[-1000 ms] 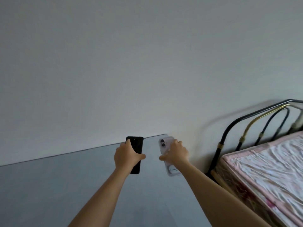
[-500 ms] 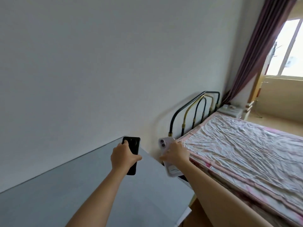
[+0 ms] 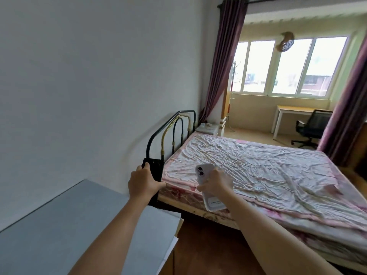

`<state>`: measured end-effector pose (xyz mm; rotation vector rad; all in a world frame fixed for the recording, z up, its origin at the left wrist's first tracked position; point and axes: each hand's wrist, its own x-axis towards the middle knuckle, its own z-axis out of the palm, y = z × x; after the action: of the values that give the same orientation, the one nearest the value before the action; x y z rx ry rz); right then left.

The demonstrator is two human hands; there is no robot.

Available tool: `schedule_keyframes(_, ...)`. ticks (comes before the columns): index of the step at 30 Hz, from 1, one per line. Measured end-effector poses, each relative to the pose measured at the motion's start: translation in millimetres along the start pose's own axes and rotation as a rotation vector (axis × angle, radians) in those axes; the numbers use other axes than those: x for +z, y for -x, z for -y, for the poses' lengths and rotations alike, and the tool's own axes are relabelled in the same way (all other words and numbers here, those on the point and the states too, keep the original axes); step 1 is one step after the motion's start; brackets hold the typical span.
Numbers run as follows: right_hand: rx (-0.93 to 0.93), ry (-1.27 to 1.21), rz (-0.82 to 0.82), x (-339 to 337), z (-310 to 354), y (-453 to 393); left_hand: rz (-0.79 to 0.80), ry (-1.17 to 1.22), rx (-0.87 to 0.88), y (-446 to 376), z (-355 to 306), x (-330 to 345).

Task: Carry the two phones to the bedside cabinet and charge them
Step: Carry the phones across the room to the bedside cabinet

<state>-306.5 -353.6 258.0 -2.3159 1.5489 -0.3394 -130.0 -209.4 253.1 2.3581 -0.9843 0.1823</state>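
My left hand (image 3: 143, 183) grips a black phone (image 3: 155, 170), held upright in the air past the corner of the grey table. My right hand (image 3: 216, 180) holds a white phone (image 3: 204, 171) in a clear case, its back with two camera lenses facing me, over the near edge of the bed. Both arms stretch forward. A small white bedside cabinet (image 3: 206, 128) stands far off beside the bed's headboard, near the curtain; something small lies on its top.
A grey table (image 3: 65, 231) is at the lower left against the wall. The bed (image 3: 268, 167) with a pink rumpled sheet and a black and gold metal frame (image 3: 172, 132) fills the middle. Beyond are purple curtains (image 3: 224, 62), a desk (image 3: 294, 112), an office chair (image 3: 311, 126) and windows.
The view has swung right from the wall and table toward the bed and window. Both hands, each still holding its phone, have moved off the table toward the bed.
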Motion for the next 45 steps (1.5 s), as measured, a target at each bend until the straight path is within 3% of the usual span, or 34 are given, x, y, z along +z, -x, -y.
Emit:
schedule_keyframes(4, 0.087, -0.127, -0.06, -24, -59, 5, 0.037, 0.026, 0.093, 11, -57, 17)
schedule_keyframes(11, 0.188, -0.061, -0.087, -80, -189, 28, 0.11, 0.048, 0.242, 51, -181, 68)
schedule_keyframes(24, 0.456, 0.002, -0.265, -186, -455, 129, 0.31, 0.221, 0.487, 205, -417, 163)
schedule_keyframes(36, 0.706, -0.053, -0.387, -253, -605, 238, 0.436, 0.212, 0.744, 340, -576, 200)
schedule_keyframes(45, 0.889, -0.096, -0.444, -288, -687, 276, 0.495, 0.291, 0.921, 413, -684, 222)
